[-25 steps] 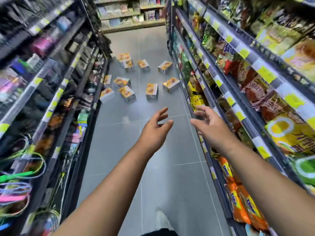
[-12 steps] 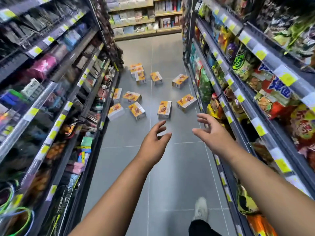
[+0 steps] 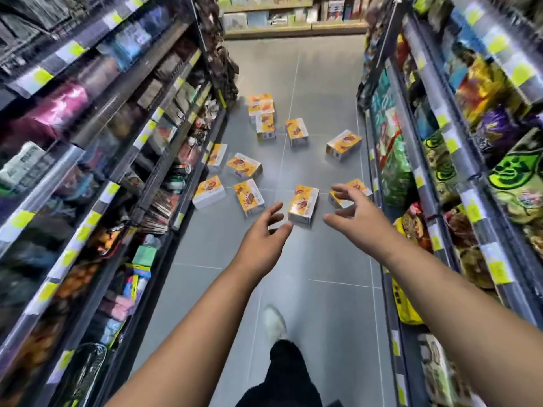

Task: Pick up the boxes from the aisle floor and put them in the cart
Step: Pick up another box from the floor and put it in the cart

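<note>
No legible print (boxes (image 3: 303,204), shelf tags (image 3: 71,51) too blurred)

2 bare forearms (image 3: 182,333) at lower left and lower right, left hand (image 3: 261,245) and right hand (image 3: 357,221) at centre frame, 1 black trouser leg (image 3: 286,374) at bottom centre, 1 blurred white shoe (image 3: 274,321) just above it

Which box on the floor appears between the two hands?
The mid-aisle box, in the gap between left hand and right hand; no other one sits in that gap.
</note>
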The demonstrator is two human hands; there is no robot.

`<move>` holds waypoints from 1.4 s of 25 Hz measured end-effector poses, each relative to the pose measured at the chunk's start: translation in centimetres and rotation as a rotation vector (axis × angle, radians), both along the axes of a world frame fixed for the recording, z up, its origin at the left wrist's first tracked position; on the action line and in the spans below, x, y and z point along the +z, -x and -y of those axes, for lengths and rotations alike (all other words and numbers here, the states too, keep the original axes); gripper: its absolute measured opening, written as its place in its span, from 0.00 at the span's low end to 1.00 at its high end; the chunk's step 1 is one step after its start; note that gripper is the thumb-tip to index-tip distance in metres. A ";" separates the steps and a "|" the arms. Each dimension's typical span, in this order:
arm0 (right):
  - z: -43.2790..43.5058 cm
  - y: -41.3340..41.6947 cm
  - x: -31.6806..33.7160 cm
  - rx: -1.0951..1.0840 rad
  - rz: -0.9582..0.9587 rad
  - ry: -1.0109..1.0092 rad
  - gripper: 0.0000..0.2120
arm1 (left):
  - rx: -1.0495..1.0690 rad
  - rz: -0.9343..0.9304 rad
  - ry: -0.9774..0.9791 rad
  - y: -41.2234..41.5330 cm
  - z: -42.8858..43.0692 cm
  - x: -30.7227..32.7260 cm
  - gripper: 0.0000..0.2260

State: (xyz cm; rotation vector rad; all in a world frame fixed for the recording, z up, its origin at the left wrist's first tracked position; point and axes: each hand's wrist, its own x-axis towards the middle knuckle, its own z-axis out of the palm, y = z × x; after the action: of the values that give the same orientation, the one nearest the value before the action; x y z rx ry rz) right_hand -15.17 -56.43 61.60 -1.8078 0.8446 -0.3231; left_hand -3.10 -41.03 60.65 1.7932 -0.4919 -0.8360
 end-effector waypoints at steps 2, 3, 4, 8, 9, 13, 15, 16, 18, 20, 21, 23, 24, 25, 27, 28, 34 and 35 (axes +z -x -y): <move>4.1 -4.3 -1.4 -0.005 -0.028 -0.006 0.26 | 0.013 -0.002 -0.015 -5.1 3.9 -1.4 0.20; 5.8 -6.3 -2.1 -0.016 -0.032 -0.010 0.26 | 0.023 -0.006 -0.025 -7.4 5.8 -1.8 0.19; 7.8 -8.5 -2.8 -0.026 -0.033 -0.021 0.27 | 0.030 -0.013 -0.035 -9.7 7.9 -2.3 0.19; 14.8 -15.5 -5.0 -0.062 -0.060 -0.077 0.27 | 0.015 -0.015 -0.078 -17.1 15.2 -4.2 0.19; 16.7 -16.8 -5.6 -0.065 -0.065 -0.092 0.27 | 0.013 -0.015 -0.094 -18.6 17.0 -4.8 0.19; 24.6 -20.7 -8.8 -0.065 -0.104 -0.137 0.25 | 0.056 -0.018 -0.150 -23.4 23.9 -7.8 0.22; 29.7 -23.0 -11.3 -0.060 -0.132 -0.162 0.23 | 0.152 -0.042 -0.152 -25.8 27.7 -10.0 0.28; 32.1 -24.1 -12.7 -0.053 -0.151 -0.182 0.22 | 0.213 -0.054 -0.154 -27.0 29.5 -11.6 0.28; 37.0 -26.8 -15.8 -0.023 -0.164 -0.199 0.21 | 0.315 -0.043 -0.160 -29.2 32.8 -14.8 0.21; 40.5 -29.2 -18.5 0.003 -0.172 -0.215 0.22 | 0.384 -0.064 -0.163 -31.0 35.2 -18.1 0.17; 42.2 -30.5 -20.2 0.026 -0.182 -0.232 0.23 | 0.407 -0.081 -0.176 -31.9 36.5 -20.2 0.17; 44.6 -32.9 -24.0 0.092 -0.221 -0.256 0.25 | 0.437 -0.112 -0.215 -33.0 38.5 -24.8 0.21; 45.7 -34.0 -26.3 0.117 -0.237 -0.244 0.26 | 0.454 -0.126 -0.218 -33.6 39.4 -27.1 0.22; 46.6 -34.9 -29.0 0.130 -0.255 -0.230 0.26 | 0.464 -0.142 -0.228 -34.1 40.1 -29.7 0.22; 48.3 -36.4 -34.5 0.173 -0.286 -0.174 0.25 | 0.473 -0.137 -0.249 -35.2 41.5 -34.8 0.22; 48.9 -36.8 -37.1 0.207 -0.306 -0.138 0.25 | 0.463 -0.135 -0.263 -35.5 41.9 -37.2 0.22; 52.6 -38.6 -56.1 0.414 -0.508 0.066 0.36 | 0.356 -0.162 -0.409 -34.7 44.4 -56.0 0.32; 53.3 -39.0 -59.0 0.444 -0.535 0.094 0.37 | 0.345 -0.168 -0.446 -34.4 44.8 -59.4 0.35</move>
State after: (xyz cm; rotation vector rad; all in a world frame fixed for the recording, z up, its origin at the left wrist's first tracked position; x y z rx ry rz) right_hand 23.86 -109.70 2.59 -2.1457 0.7606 0.4310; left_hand 31.26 -85.83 1.21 2.1081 0.1275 -0.8861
